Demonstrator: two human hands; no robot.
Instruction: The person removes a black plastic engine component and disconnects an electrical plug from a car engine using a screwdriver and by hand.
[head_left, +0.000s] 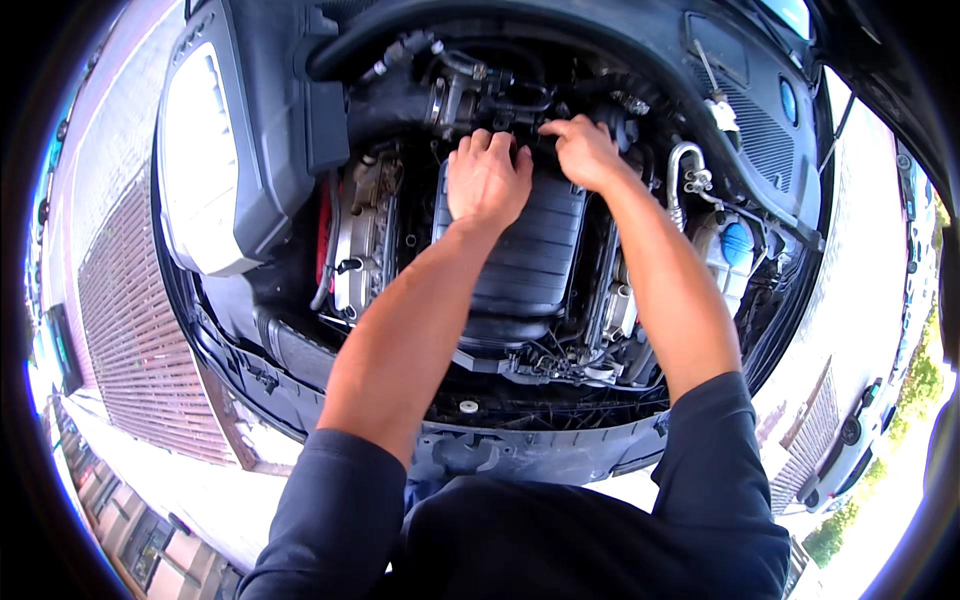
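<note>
In the middle of an open engine bay lies a black ribbed intake manifold (pixel 525 255). My left hand (pixel 488 182) rests on its far end, with bent fingers hooked over the back edge and their tips out of sight. Just to the right, my right hand (pixel 588 152) reaches in among dark hoses and fittings behind the manifold. Its index finger points left and the other fingers curl under; whatever they touch is hidden. Beyond both hands sits a throttle body (pixel 458 105) with a metal clamp, joined to a thick black intake duct (pixel 390 108).
A large grey air filter housing (pixel 275 120) stands at the left. To the right are a silver bent pipe (pixel 682 160) and a coolant tank with a blue cap (pixel 737 243). Metal valve covers (pixel 360 235) flank the manifold. The front body panel (pixel 520 450) lies close to me.
</note>
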